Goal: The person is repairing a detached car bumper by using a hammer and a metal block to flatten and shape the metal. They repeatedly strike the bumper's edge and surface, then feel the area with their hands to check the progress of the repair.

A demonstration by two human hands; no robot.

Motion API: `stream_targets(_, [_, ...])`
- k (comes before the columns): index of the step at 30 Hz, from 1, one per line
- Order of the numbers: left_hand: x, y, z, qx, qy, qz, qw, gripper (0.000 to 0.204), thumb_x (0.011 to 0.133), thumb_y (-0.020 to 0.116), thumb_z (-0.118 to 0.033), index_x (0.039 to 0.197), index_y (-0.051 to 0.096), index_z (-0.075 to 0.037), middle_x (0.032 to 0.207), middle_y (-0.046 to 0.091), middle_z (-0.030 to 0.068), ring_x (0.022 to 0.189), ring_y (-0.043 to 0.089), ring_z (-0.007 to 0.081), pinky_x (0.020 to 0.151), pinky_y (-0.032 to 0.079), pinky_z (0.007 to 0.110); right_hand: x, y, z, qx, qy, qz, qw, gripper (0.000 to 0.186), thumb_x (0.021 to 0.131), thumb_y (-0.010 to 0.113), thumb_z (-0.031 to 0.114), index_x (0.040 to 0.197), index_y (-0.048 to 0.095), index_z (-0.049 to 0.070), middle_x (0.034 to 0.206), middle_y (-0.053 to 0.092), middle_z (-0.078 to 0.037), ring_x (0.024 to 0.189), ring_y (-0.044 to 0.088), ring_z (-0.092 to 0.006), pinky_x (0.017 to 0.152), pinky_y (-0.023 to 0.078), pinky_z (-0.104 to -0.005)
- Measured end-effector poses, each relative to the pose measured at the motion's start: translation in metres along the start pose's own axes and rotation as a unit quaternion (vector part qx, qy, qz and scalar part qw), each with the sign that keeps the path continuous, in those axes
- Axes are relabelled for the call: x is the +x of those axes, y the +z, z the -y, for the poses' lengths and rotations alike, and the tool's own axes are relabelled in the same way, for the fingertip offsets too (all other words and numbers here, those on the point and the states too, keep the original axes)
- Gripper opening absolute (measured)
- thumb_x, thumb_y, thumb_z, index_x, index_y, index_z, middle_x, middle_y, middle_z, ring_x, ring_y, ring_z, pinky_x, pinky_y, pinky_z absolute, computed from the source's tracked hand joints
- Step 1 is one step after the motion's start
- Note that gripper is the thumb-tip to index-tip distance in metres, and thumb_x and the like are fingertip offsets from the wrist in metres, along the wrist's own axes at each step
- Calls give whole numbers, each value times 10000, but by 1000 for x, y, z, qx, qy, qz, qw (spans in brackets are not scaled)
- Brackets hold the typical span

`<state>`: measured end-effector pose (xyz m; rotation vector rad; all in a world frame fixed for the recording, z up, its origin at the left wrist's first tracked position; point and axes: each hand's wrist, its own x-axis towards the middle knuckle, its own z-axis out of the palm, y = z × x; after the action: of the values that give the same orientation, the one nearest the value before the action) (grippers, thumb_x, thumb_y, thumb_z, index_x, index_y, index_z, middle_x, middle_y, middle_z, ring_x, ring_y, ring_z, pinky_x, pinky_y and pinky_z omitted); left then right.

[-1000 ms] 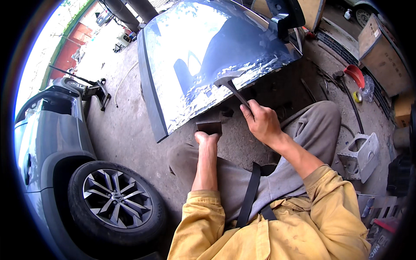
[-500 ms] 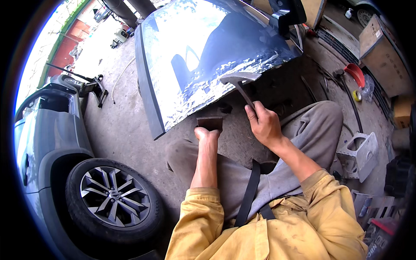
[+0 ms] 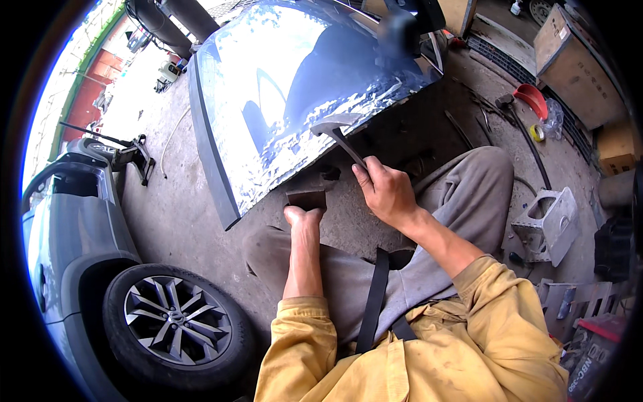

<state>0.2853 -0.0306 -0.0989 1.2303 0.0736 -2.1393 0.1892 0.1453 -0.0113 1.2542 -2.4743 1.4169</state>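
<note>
My right hand (image 3: 385,191) grips the handle of a body hammer, whose long dark steel head (image 3: 331,124) is at the dented lower edge of a glossy car body panel (image 3: 315,74); whether it touches the metal I cannot tell. My left hand (image 3: 303,221) holds a dark flat metal block (image 3: 305,197) just below that edge, down and left of the hammer's head. The panel's surface near this edge is crumpled and rippled, with bright reflections.
A car (image 3: 70,241), a loose wheel (image 3: 175,318) and a floor jack (image 3: 139,157) are on the left; gas cylinders (image 3: 201,13) stand behind. At right are wooden crates (image 3: 569,74), a red funnel (image 3: 532,100), yellow tape (image 3: 536,132) and a metal bracket (image 3: 549,221).
The view has shifted, moving the scene leftward. The hammer head went right along the panel's edge, then came back left. My left hand still holds the block below the edge.
</note>
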Motion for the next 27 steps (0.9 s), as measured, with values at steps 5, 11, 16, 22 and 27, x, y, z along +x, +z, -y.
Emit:
stream_targets(5, [0, 7, 6, -11, -28, 8, 1000, 396, 934, 294, -278, 1109, 624, -146, 1135, 625, 40, 1046, 587, 225, 915, 456, 439, -1, 10, -36, -81, -2, 44, 996, 224, 921, 499, 204, 786, 428, 39, 596, 566, -213, 568, 585, -391, 469, 471, -467])
stream_targets(11, [-3, 9, 21, 26, -33, -17, 999, 410, 932, 299, -304, 1134, 618, -145, 1150, 622, 40, 1044, 590, 227, 910, 471, 441, -25, 25, -55, -1, 80, 12, 997, 251, 923, 495, 262, 811, 442, 44, 626, 567, -215, 645, 568, -434, 532, 442, -507])
stream_targets(16, [25, -7, 26, 118, 26, -1, 993, 428, 936, 344, -365, 1202, 559, -106, 1203, 581, 45, 1099, 547, 246, 956, 444, 413, -100, 46, -98, 101, 274, 39, 956, 362, 891, 551, 289, 687, 487, -3, 519, 525, -164, 452, 540, -333, 412, 420, -400])
stream_targets(22, [90, -70, 18, 482, 184, -144, 845, 423, 948, 343, -386, 1099, 529, -37, 1004, 620, 72, 894, 595, 227, 769, 486, 368, -97, 68, -94, 120, 472, 132, 863, 386, 880, 517, 319, 789, 580, -50, 544, 579, -149, 430, 591, -249, 450, 486, -377])
stream_targets(27, [76, -115, 41, 641, 319, -100, 691, 672, 921, 356, -550, 666, 543, 44, 533, 468, 164, 504, 430, 271, 534, 388, 428, -94, 108, -116, 96, 484, 197, 848, 398, 844, 510, 333, 954, 632, -30, 867, 652, -242, 804, 652, -378, 772, 509, -448])
